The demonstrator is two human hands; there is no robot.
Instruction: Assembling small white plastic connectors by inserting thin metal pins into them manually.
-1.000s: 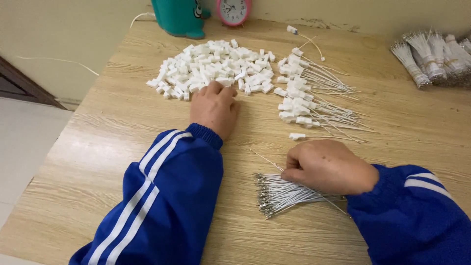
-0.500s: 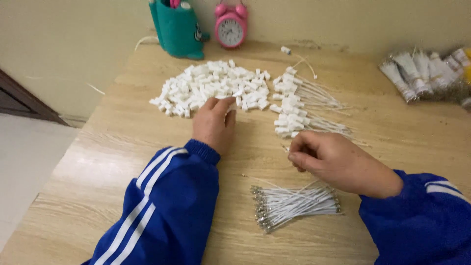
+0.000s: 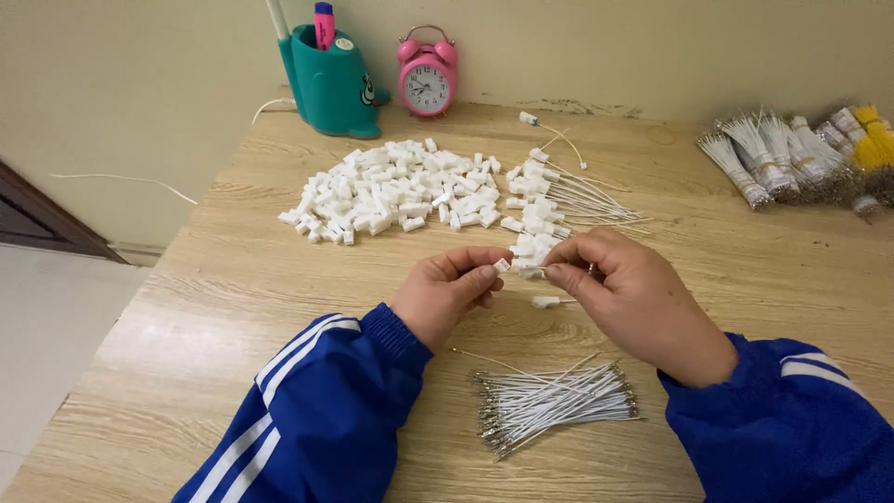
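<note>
My left hand [image 3: 447, 293] pinches a small white plastic connector [image 3: 502, 265] between thumb and forefinger above the wooden table [image 3: 214, 307]. My right hand [image 3: 633, 298] faces it, fingertips pinched on a thin white wire whose end meets the connector. A heap of loose white connectors [image 3: 391, 191] lies beyond my hands. To its right sits a row of finished wires with connectors [image 3: 559, 200]. A bundle of bare white wires with metal tips [image 3: 549, 402] lies near the front, between my blue sleeves.
A teal pen holder [image 3: 328, 82] and a pink alarm clock [image 3: 426, 79] stand at the back by the wall. Tied bundles of white and yellow wires [image 3: 796, 158] lie at the back right. One finished piece [image 3: 548, 302] lies under my hands.
My left hand left the connector heap and came back holding one connector. My right hand lifted off the wire bundle with a wire, and both hands met in the middle.
</note>
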